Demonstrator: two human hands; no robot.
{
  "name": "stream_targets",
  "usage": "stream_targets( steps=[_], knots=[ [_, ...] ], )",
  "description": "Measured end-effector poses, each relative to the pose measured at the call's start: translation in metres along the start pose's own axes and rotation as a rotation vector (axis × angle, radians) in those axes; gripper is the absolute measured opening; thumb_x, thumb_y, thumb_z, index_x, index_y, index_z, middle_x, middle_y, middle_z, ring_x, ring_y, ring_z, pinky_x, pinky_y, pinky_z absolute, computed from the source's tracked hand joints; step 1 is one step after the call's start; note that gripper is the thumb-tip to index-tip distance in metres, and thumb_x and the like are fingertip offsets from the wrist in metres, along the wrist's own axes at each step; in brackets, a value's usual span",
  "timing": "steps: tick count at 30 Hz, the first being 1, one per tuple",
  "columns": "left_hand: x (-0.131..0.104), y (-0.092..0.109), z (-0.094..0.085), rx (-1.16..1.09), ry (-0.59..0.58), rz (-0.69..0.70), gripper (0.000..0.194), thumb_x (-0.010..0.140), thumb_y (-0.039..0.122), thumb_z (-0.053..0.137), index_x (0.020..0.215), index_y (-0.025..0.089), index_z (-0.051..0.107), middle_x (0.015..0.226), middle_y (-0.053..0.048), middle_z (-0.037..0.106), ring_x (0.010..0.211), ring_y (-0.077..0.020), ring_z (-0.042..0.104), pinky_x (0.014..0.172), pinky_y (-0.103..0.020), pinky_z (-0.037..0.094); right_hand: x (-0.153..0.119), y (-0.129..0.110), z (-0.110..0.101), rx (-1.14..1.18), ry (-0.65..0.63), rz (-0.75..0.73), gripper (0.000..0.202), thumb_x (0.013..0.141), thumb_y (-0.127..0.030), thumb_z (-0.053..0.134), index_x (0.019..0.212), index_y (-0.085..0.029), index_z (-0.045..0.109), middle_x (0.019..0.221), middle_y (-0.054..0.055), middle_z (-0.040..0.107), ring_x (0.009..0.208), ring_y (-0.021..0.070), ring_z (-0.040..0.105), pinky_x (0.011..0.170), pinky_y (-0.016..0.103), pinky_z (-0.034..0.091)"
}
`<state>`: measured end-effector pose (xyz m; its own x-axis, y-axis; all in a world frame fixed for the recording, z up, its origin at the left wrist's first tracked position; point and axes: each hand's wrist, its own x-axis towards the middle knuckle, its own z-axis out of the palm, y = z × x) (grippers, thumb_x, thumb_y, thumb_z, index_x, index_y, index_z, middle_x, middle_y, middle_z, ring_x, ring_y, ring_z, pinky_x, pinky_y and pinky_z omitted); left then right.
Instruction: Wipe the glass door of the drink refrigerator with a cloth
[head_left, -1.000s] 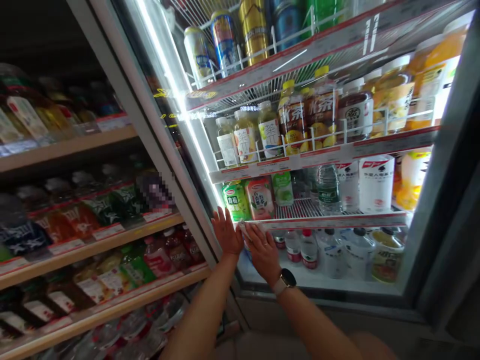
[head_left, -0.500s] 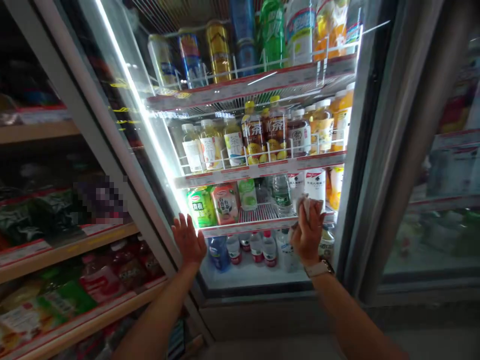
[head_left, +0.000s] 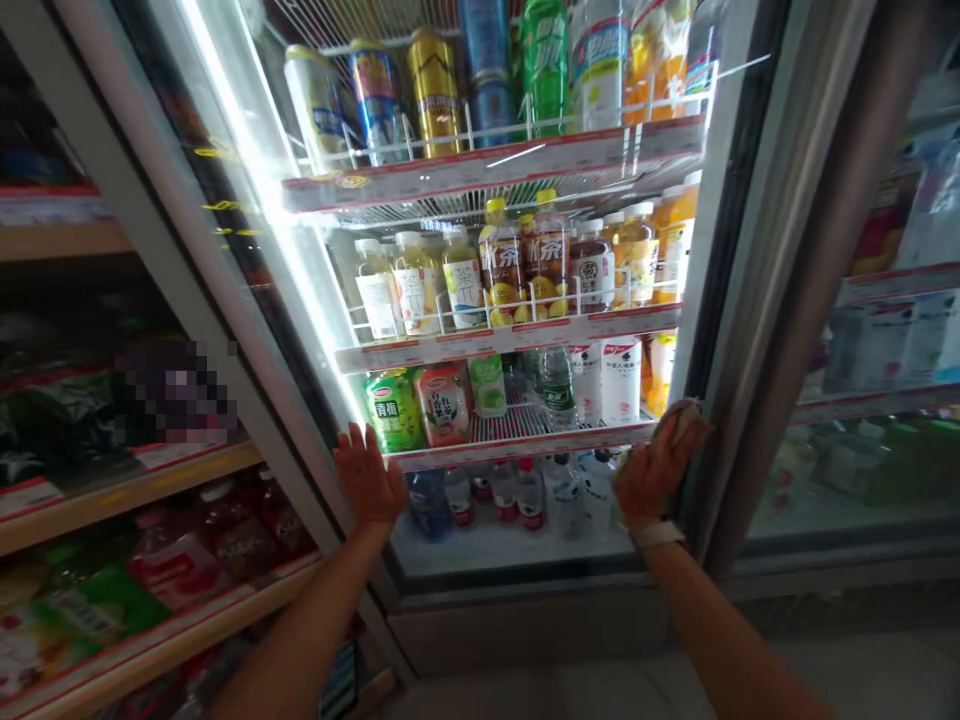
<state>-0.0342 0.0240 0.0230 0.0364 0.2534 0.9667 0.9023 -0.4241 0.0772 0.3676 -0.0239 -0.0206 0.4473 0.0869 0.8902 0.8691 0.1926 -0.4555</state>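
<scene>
In front of me is a lit drinks fridge with a glass door. My left hand is spread open with its palm against the lower left of the glass, beside the green drink pack. At the lower right, my right hand is closed around a pale, crumpled cloth, which lies against the door's right edge near the dark frame. Much of the cloth is hidden by the fingers. A pale watch strap circles the right wrist.
Bottles and cans stand on wire shelves behind the glass, including brown tea bottles and a gold can. A long metal handle runs down the right side. Wooden shelves with packaged goods flank the left.
My right hand has moved right with the cloth, from in front of the white bottles to the door's right edge. My left hand stays open on the glass.
</scene>
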Motion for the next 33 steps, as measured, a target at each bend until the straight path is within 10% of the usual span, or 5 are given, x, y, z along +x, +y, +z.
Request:
stream_targets(
  steps=[10,17,24,33],
  knots=[
    [-0.002,0.005,-0.001,0.042,0.034,0.025,0.063,0.098,0.038,0.036,0.155,0.017,0.021,0.161,-0.015,0.025,0.151,-0.0284,0.012,0.122,-0.053,0.009,-0.026,-0.154,0.039,0.183,-0.069,-0.13,0.062,0.095,-0.018,0.041,0.155,-0.021,0.026,0.157,0.013,0.034,0.149,0.0328,0.022,0.118,0.062,0.021],
    [-0.007,0.003,-0.001,0.104,-0.01,-0.008,0.062,0.099,0.038,0.034,0.155,0.015,0.023,0.159,-0.017,0.029,0.151,-0.0283,0.016,0.122,-0.053,0.013,-0.085,-0.217,0.055,0.351,-0.3,-0.479,0.059,0.092,-0.011,0.044,0.15,-0.022,0.039,0.141,0.006,0.058,0.14,0.0179,0.042,0.122,0.04,0.02],
    [-0.007,0.001,-0.002,0.087,0.004,0.019,0.063,0.099,0.044,0.032,0.155,0.015,0.024,0.159,-0.018,0.029,0.15,-0.029,0.017,0.122,-0.054,0.014,-0.107,-0.223,0.058,0.345,-0.355,-0.628,0.046,0.095,-0.009,0.045,0.137,-0.022,0.054,0.139,0.002,0.059,0.139,0.0119,0.042,0.124,0.035,0.01],
    [-0.002,0.001,-0.003,0.079,-0.002,-0.034,0.065,0.097,0.046,0.032,0.151,0.01,0.031,0.156,-0.021,0.033,0.151,-0.0288,0.014,0.122,-0.054,0.011,-0.042,-0.152,0.032,0.213,-0.316,-0.57,0.05,0.095,-0.012,0.044,0.142,-0.026,0.05,0.143,0.005,0.056,0.144,0.0155,0.034,0.124,0.04,0.007]
  ],
)
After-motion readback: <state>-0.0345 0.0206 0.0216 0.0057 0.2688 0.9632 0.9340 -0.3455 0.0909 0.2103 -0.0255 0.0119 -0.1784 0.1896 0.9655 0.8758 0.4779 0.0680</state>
